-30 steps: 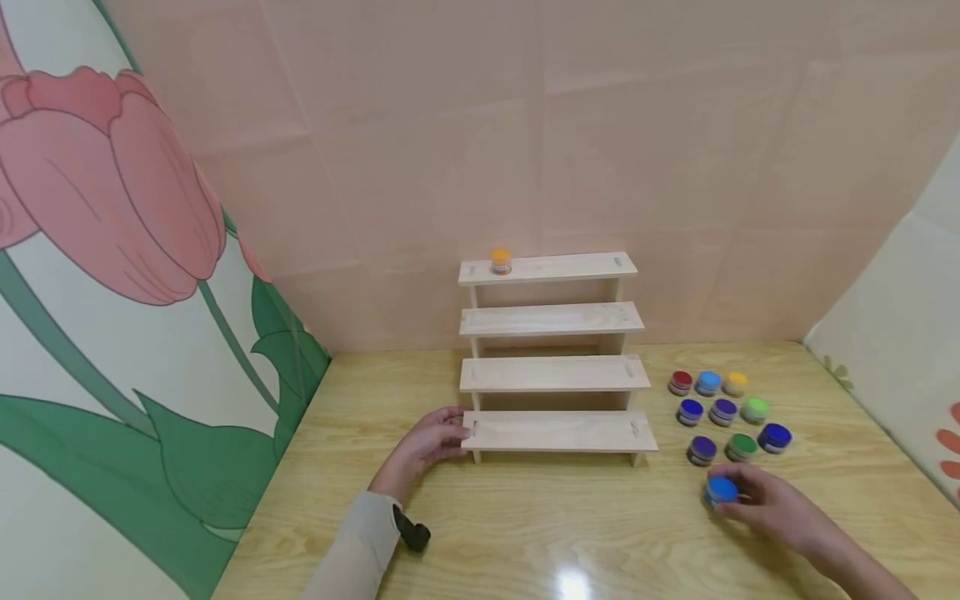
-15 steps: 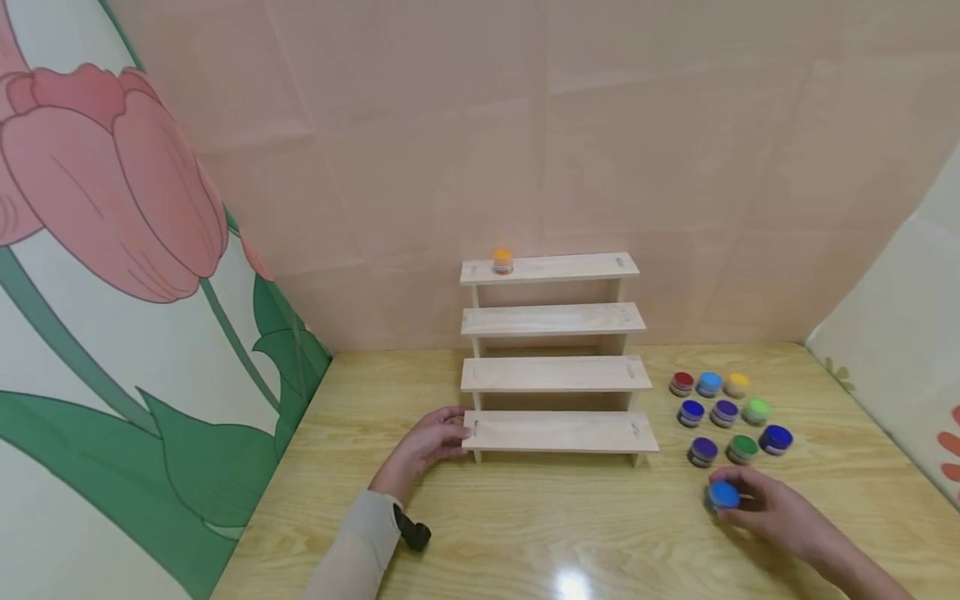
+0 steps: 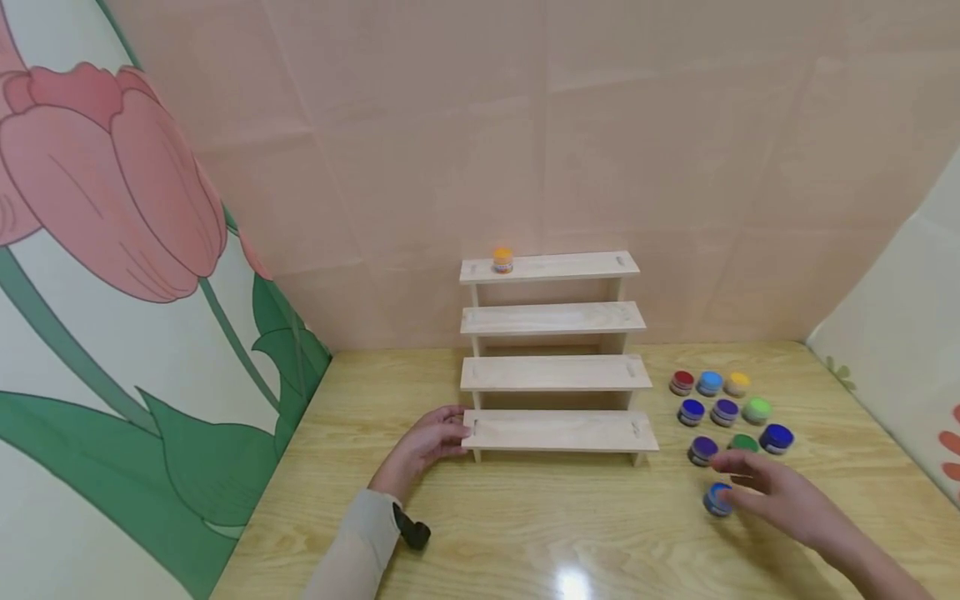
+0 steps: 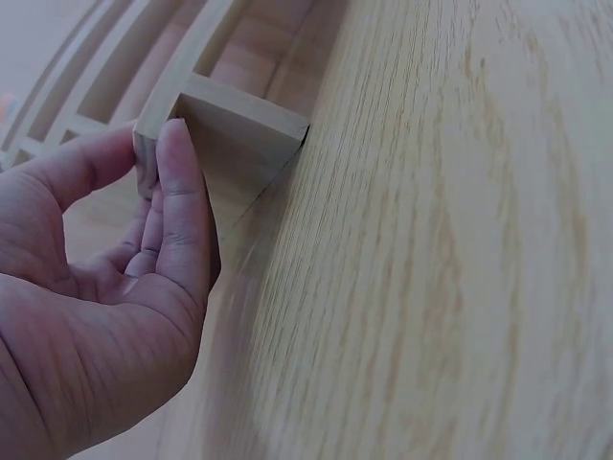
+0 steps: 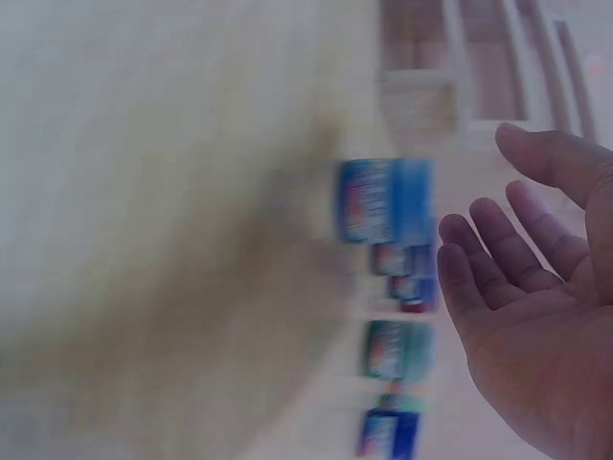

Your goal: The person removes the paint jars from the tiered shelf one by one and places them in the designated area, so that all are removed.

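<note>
A four-step wooden shelf (image 3: pixel 558 431) stands on the table. My left hand (image 3: pixel 431 440) pinches the left end of its lowest board; in the left wrist view the thumb and fingers (image 4: pixel 182 211) lie on opposite faces of the board (image 4: pixel 151 153). An orange-lidded jar (image 3: pixel 502 262) sits at the left of the top step. To the right, a small blue-lidded jar (image 3: pixel 717 499) stands on the table. Just above and beside it is my right hand (image 3: pixel 787 500), fingers loosely spread. The right wrist view shows that hand (image 5: pixel 536 278) holding nothing, apart from the blurred blue jar (image 5: pixel 383 201).
Behind the blue jar stand several more small jars in loose rows, among them a purple-lidded jar (image 3: pixel 702 451), a green-lidded jar (image 3: pixel 744 442) and a red-lidded jar (image 3: pixel 681 382). A pink backdrop (image 3: pixel 405 167) rises behind the table (image 3: pixel 525 525).
My right hand has let go of the blue-lidded jar, spread its fingers and risen slightly off it. The jar now stands alone. My left hand has stayed on the shelf.
</note>
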Demonstrator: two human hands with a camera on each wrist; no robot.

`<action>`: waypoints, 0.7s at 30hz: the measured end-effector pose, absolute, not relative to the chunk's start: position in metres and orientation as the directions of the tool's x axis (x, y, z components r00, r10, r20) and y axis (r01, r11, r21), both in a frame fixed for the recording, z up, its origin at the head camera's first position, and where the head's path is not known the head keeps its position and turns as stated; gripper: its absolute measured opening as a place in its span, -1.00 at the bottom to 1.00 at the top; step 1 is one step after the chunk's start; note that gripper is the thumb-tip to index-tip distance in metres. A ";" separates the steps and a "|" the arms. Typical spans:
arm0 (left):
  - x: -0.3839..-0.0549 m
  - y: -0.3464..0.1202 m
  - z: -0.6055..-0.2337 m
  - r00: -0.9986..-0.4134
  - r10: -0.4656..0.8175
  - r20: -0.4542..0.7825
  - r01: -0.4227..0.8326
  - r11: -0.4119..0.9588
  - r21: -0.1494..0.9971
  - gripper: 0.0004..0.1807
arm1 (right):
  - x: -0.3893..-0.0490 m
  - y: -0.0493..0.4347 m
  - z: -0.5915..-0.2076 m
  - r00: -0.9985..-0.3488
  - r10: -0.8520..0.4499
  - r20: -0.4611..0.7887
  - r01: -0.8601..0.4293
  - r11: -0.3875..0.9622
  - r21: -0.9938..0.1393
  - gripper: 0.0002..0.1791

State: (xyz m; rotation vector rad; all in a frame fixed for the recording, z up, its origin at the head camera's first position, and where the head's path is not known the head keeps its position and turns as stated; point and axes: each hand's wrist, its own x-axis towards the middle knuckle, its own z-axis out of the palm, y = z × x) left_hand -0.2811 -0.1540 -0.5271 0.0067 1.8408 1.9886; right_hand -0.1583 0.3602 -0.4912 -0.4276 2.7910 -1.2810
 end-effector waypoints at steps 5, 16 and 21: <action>-0.281 -0.155 -0.526 -0.907 0.317 -0.277 -0.302 -0.033 0.953 -0.39 | -0.165 0.350 -0.465 -0.938 -0.284 0.196 -0.336 0.617 -0.711 -0.64; -0.281 -0.154 -0.524 -0.904 0.332 -0.269 -0.297 -0.035 0.954 -0.40 | -0.187 0.318 -0.416 -0.915 -0.339 0.217 -0.386 0.588 -0.711 -0.65; -0.281 -0.154 -0.525 -0.903 0.336 -0.269 -0.296 -0.032 0.955 -0.39 | -0.198 0.303 -0.398 -0.917 -0.350 0.192 -0.377 0.599 -0.707 -0.61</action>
